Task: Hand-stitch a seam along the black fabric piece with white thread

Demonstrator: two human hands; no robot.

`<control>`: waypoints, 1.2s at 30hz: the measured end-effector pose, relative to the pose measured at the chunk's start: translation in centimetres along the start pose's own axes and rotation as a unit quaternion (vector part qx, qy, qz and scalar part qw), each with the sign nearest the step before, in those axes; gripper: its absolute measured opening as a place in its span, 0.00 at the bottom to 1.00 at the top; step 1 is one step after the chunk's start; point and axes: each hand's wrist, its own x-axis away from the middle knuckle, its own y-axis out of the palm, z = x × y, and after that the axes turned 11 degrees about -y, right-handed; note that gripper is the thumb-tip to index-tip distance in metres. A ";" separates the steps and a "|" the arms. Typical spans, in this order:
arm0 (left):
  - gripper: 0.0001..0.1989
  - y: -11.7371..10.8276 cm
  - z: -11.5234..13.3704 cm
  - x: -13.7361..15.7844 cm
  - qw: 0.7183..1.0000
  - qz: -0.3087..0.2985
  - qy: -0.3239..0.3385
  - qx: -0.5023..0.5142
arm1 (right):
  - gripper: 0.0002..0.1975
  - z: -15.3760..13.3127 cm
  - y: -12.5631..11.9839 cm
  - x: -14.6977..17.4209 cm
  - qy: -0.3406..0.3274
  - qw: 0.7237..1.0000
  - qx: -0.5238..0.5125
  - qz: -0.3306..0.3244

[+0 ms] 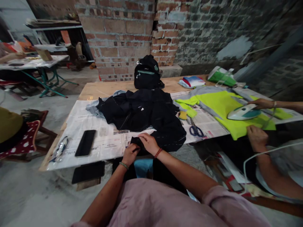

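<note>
A dark navy garment (pixel 139 108) with pale stitch lines is spread over the newspaper in front of me. Its near edge hangs towards my lap. My left hand (pixel 129 154) has fingers and thumb closed on a folded bit of that edge. Just to the right, my right hand (pixel 149 144) grips the same edge, its fingers curled over the cloth; the thumb is partly hidden. The two hands nearly meet. No needle or thread can be made out between them. A light blue cloth (pixel 94 108) shows from beneath the garment's left side.
Newspaper (pixel 109 148) covers the table, bearing a phone (pixel 85 143), eyeglasses (pixel 61 148), scissors (pixel 195 129) and a yellow piece (pixel 182 115). A black backpack (pixel 147 74) stands behind. At right, another person's hand holds an iron (pixel 243 112) on a neon-yellow garment (pixel 216 105).
</note>
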 end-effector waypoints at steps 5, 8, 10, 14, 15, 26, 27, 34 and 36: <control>0.04 0.0 0.3 0.0 1.000 0.008 0.011 0.007 | 0.12 1.5 -5.8 -1.6 -0.290 0.883 0.329 -0.169; 0.04 0.0 0.1 0.0 1.000 0.008 0.013 0.003 | 0.13 1.7 -8.7 -2.9 -0.351 0.820 0.402 -0.207; 0.04 0.0 0.1 0.0 1.000 0.009 0.012 -0.001 | 0.14 1.6 -10.3 -3.9 -0.366 0.797 0.430 -0.216; 0.04 -0.1 0.1 0.0 1.000 0.008 0.014 -0.004 | 0.15 0.9 -13.3 -6.1 -0.372 0.774 0.462 -0.221; 0.04 -0.1 0.2 0.0 1.000 0.006 0.013 -0.005 | 0.15 0.7 -14.0 -6.6 -0.372 0.771 0.468 -0.221; 0.05 -0.2 0.2 0.0 1.000 0.008 0.008 -0.002 | 0.13 -2.4 -19.6 -11.0 -0.311 0.821 0.459 -0.139; 0.05 -0.2 0.2 0.0 1.000 0.009 0.007 -0.002 | 0.13 -2.8 -20.0 -11.3 -0.308 0.827 0.453 -0.128; 0.05 -0.2 0.5 0.0 1.000 0.009 0.001 -0.005 | 0.11 -4.1 -23.1 -12.3 -0.278 0.841 0.460 -0.066; 0.05 -0.2 0.5 0.0 1.000 0.009 -0.002 -0.004 | 0.10 -4.1 -23.5 -12.4 -0.270 0.849 0.451 -0.053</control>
